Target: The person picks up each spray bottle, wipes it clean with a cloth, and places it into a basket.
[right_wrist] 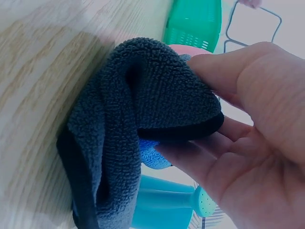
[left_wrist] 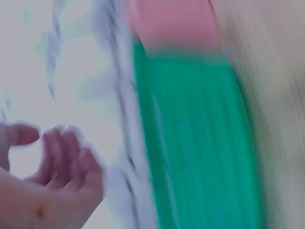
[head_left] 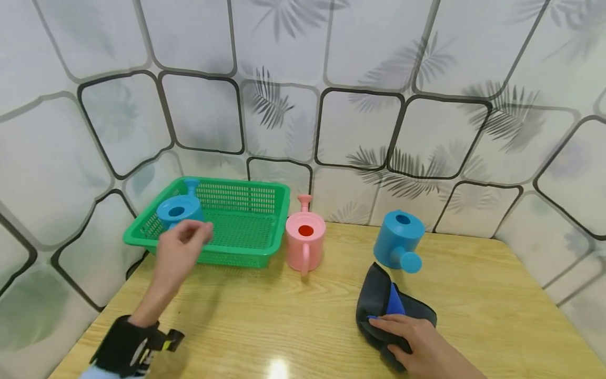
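Note:
My left hand (head_left: 182,252) hovers over the front left of the green basket (head_left: 251,252), fingers loosely bent and nothing held. In the left wrist view a gap shows between thumb and fingers. Just behind that hand, a blue watering can (head_left: 182,209) stands inside the basket, partly hidden by it. On the right, a dark grey towelling cloth with black edging and a blue part (head_left: 374,300) sits bunched on the table. My right hand (head_left: 421,337) pinches the cloth's near fold between thumb and fingers, as the right wrist view (right_wrist: 176,95) also reveals.
A pink watering can (head_left: 305,250) stands right of the basket, its handle facing me. Beyond the cloth is another blue watering can (head_left: 395,245), spout pointing towards me. A patterned wall covering (head_left: 284,126) rises behind the wooden table (head_left: 265,321).

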A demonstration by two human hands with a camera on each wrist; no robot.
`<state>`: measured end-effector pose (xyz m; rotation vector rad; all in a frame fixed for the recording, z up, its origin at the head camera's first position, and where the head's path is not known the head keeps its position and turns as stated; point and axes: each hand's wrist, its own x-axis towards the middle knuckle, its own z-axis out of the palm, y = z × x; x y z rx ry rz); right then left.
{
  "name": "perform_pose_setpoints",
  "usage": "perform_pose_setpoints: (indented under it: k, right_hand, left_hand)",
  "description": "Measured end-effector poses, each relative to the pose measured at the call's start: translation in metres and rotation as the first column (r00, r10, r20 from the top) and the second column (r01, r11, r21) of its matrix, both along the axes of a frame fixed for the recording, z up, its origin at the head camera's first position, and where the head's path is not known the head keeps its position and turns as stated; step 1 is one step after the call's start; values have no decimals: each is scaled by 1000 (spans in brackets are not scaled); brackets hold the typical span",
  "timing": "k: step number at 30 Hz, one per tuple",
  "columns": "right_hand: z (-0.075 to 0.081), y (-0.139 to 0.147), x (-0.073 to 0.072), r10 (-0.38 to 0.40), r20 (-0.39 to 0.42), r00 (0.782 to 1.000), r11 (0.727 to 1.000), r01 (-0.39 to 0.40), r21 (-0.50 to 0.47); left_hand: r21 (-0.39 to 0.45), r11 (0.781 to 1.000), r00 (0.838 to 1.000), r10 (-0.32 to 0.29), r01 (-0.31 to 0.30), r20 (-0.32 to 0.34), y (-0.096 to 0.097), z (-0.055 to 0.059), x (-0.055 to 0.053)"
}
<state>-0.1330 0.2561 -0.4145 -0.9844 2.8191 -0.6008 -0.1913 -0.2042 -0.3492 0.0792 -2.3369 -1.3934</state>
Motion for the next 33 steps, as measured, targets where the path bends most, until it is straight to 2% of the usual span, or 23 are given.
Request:
perform_pose_setpoints:
  k: [1, 2, 3, 5, 6, 7, 8, 11, 13, 16, 21, 24, 26, 28, 31, 32, 33]
  right_hand:
    - [0, 1, 0, 6, -4, 1000, 1000, -6, -5]
    - [0, 1, 0, 5, -8, 1000, 1000, -5, -3]
    - [0, 1, 0, 1, -7, 1000, 1000, -1, -2]
    - [2, 1, 1, -19, 3, 1000, 1000, 19, 6]
    - [3, 1, 1, -28, 5, 1000, 1000, 28, 8]
    - [4, 0, 1, -34, 8, 999, 999, 34, 11]
    - [5, 0, 0, -44, 17, 999, 999, 44, 16]
    - [7, -3, 0, -59, 42, 997, 998, 58, 20]
    - [6, -4, 1, -52, 53, 997, 999, 51, 14]
    - [6, -5, 1, -48, 69, 996, 999, 48, 6]
    - [7, -6, 2, -76, 72, 994, 997, 75, 13]
    - [7, -7, 2, -88, 31, 996, 996, 87, 19]
    - [6, -8, 1, -90, -8, 996, 996, 90, 8]
    - [4, -9, 1, -101, -53, 993, 995, 100, -19]
    - [0, -9, -2, -131, -142, 981, 988, 117, -100]
    - [-1, -10, -3, -146, -191, 971, 983, 121, -138]
    - [-2, -10, -5, -168, -243, 955, 976, 127, -176]
  left_hand:
    - [-8, 993, 992, -114, 114, 46, 18, 2, 9]
    - [-8, 976, 972, -217, 219, 93, 37, 3, 16]
    - [3, 951, 942, -308, 310, 135, 56, 2, 22]
    - [53, 908, 883, -417, 416, 215, 90, -6, 27]
    - [73, 897, 863, -439, 435, 249, 105, -12, 27]
    - [92, 893, 853, -448, 440, 267, 118, -19, 26]
    - [118, 894, 851, -448, 433, 273, 128, -25, 23]
    - [146, 909, 864, -417, 391, 282, 151, -42, 13]
    - [153, 920, 876, -392, 362, 282, 162, -48, 7]
    - [190, 920, 875, -387, 344, 291, 172, -52, 3]
    - [241, 898, 857, -429, 369, 286, 178, -53, 1]
    - [206, 878, 837, -475, 431, 273, 176, -54, 5]
    - [178, 861, 819, -509, 477, 265, 173, -54, 12]
    - [196, 840, 796, -542, 506, 270, 169, -53, 21]
    - [339, 805, 770, -578, 486, 269, 161, -46, 31]
    - [407, 784, 761, -592, 469, 264, 158, -44, 33]
    - [483, 751, 747, -613, 450, 257, 155, -42, 35]
